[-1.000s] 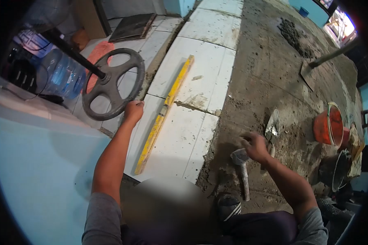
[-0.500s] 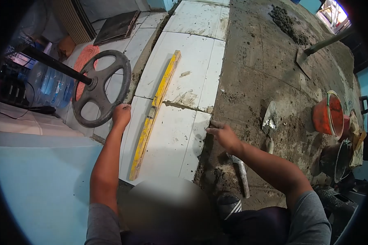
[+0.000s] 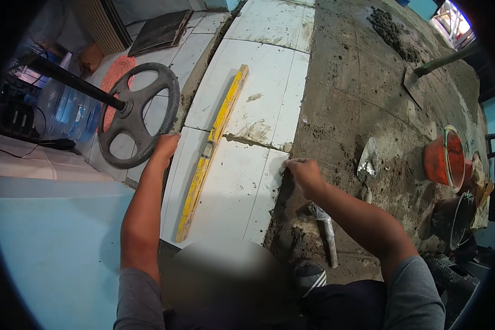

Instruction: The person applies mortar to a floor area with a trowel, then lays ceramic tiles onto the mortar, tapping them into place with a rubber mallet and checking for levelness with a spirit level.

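My left hand (image 3: 166,149) is closed at the left edge of a white floor tile (image 3: 239,170), close to the rim of a dark steering wheel (image 3: 173,102). Across the tile, my right hand (image 3: 307,175) is closed, its fingertips together at the right edge near the joint with the farther tile (image 3: 264,82). What either hand pinches, if anything, is too small to make out. Between the hands a yellow spirit level (image 3: 214,143) lies lengthwise over both tiles. A hammer-like tool with a wrapped handle (image 3: 328,239) lies below my right forearm.
On the rough mortar floor (image 3: 341,104) at right lie a trowel (image 3: 367,159), a long-handled blade tool (image 3: 412,88) and a mortar heap (image 3: 390,33). An orange bucket (image 3: 437,165) and a black bucket (image 3: 448,220) stand farther right. Left is a clear water bottle (image 3: 74,118).
My right hand's outstretched finger has drawn in, and its fingertips have come together at the tile edge. My left hand has shifted slightly upward. The level stays on the tiles.
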{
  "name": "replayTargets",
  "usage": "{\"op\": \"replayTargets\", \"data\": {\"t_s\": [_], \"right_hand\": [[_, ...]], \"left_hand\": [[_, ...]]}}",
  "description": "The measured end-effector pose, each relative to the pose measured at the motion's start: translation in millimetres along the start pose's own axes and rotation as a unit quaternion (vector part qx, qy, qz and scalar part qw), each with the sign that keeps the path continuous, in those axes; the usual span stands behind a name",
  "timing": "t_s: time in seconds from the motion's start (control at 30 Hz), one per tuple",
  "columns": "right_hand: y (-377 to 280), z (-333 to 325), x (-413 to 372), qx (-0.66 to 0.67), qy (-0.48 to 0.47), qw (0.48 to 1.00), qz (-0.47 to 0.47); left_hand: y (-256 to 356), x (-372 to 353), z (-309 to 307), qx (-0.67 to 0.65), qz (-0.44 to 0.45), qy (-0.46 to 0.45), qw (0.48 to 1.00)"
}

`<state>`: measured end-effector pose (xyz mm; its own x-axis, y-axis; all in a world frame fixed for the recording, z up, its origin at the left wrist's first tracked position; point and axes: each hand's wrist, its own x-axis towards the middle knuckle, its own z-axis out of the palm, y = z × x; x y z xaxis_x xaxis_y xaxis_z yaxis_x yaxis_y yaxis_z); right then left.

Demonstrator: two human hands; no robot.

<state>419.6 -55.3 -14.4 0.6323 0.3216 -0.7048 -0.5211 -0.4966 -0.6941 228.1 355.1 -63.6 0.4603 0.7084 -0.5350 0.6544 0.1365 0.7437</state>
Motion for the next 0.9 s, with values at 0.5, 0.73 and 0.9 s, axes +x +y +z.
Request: {"op": "replayTargets", "data": {"t_s": [0.5,0.73,0.9], "right_hand": [[-5.8,2.8,-1.7,-0.014,0.021,1.0,0.004],[4.6,6.2,5.1,-0.008,0.043,0.999,-0.015],[7.8,6.1,8.1,-0.036,0.034,0.998,-0.035]], "left_hand": [[-12.0,20.1,7.7,0.083,0.004,0.08,0.993],[-6.6,11.0,14.5,0.096,0.018,0.088,0.991],[1.9,-1.4,24.2,0.148,0.038,0.162,0.975]]}}
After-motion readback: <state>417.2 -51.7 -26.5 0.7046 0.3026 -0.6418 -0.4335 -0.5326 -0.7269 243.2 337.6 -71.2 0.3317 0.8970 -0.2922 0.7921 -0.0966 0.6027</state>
